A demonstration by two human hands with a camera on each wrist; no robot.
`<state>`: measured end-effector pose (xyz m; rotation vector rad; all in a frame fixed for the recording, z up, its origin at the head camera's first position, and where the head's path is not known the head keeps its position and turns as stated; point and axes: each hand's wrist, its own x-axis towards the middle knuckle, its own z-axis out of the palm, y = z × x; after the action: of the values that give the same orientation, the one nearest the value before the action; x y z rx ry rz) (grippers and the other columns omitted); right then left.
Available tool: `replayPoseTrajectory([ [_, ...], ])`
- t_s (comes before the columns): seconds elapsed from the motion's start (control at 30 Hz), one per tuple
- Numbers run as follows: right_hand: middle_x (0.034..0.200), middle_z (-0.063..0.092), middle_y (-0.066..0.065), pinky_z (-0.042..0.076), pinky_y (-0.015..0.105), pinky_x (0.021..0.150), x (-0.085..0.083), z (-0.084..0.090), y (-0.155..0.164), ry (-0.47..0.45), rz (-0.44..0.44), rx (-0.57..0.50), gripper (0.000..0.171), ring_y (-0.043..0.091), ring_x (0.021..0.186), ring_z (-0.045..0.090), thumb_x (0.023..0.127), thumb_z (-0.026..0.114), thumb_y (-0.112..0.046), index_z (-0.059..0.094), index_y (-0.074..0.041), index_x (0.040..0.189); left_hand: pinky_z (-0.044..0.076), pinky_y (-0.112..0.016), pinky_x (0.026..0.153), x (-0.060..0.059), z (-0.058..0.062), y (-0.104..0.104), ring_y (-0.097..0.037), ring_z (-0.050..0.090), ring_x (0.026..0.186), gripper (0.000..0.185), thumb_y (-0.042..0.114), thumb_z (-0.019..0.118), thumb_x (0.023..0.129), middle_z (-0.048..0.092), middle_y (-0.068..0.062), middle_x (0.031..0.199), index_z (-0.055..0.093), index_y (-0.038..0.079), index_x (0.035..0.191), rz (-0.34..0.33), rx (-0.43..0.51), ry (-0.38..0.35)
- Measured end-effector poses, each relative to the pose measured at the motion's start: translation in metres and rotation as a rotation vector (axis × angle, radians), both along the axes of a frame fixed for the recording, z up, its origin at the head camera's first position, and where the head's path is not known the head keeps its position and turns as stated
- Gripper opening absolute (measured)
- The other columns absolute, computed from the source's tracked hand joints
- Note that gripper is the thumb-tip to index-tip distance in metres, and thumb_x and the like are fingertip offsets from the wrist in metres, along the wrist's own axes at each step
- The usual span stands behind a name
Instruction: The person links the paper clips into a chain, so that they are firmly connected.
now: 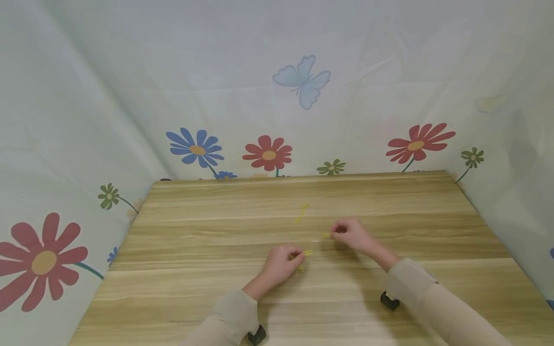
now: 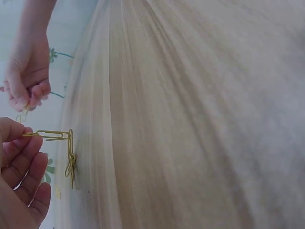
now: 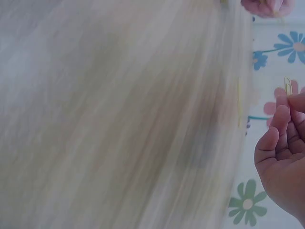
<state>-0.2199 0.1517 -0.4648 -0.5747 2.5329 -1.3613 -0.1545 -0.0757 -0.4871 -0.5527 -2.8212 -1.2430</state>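
In the left wrist view, a short chain of linked yellow paper clips (image 2: 70, 148) hangs from my left hand (image 1: 279, 264), its lower end bunched close to the wooden table. Thumb and forefinger pinch the clip at the chain's upper end, whose tip (image 1: 308, 252) points to the right in the head view. My right hand (image 1: 351, 234) pinches a single yellow paper clip (image 3: 288, 86) between thumb and forefinger, with its looped end sticking out. The two hands face each other a short way apart over the table, the right one farther forward.
Beyond the hands, several more yellow paper clips (image 1: 302, 213) lie in a loose line on the wooden table (image 1: 195, 230). A white cloth backdrop (image 1: 225, 86) printed with flowers and a butterfly stands along the table's far edge and both sides.
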Motion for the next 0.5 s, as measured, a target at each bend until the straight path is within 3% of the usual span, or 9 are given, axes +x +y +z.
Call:
replayPoseTrajectory([
  [0.5, 0.079, 0.059, 0.007, 0.045, 0.020, 0.059, 0.015, 0.011, -0.018, -0.078, 0.124, -0.088, 0.012, 0.010, 0.069, 0.051, 0.081, 0.059, -0.009, 0.060, 0.003, 0.084, 0.047, -0.021, 0.068, -0.001, 0.005, 0.002, -0.012, 0.061, 0.079, 0.018, 0.023, 0.056, 0.084, 0.068, 0.000, 0.084, 0.069, 0.010, 0.084, 0.010, -0.012, -0.022],
])
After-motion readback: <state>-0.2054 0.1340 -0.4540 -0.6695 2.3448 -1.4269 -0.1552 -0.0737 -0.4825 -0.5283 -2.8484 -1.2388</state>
